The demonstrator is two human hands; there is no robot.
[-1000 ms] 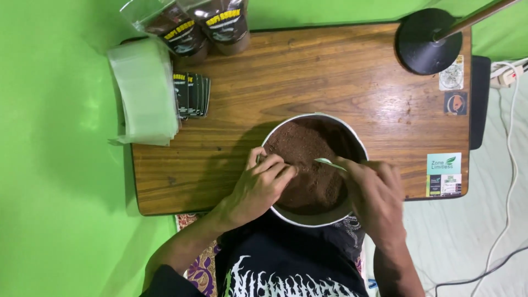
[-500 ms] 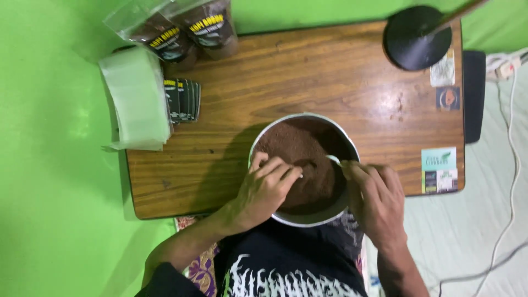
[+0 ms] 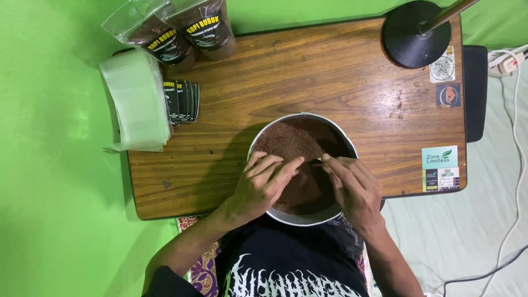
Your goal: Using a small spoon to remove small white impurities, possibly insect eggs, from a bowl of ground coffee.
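Bowl (image 3: 258,144) of brown powder (image 3: 291,140) at near tabletop (image 3: 308,71) edge; left of bowl, clear bag stack (image 3: 135,99); over bowl, left hand (image 3: 263,184) loosely curled, fingers on powder; right hand (image 3: 352,184) pinching small white item, contents unclear; right of bowl, stickers (image 3: 440,168)

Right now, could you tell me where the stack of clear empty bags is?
In the head view, the stack of clear bags lies at the wooden table's left edge, beside the small black labels.

Both hands, left (image 3: 263,184) and right (image 3: 352,184), over metal bowl (image 3: 258,144) of brown powder (image 3: 291,140) at table's (image 3: 330,71) near edge, perhaps pinching something small.
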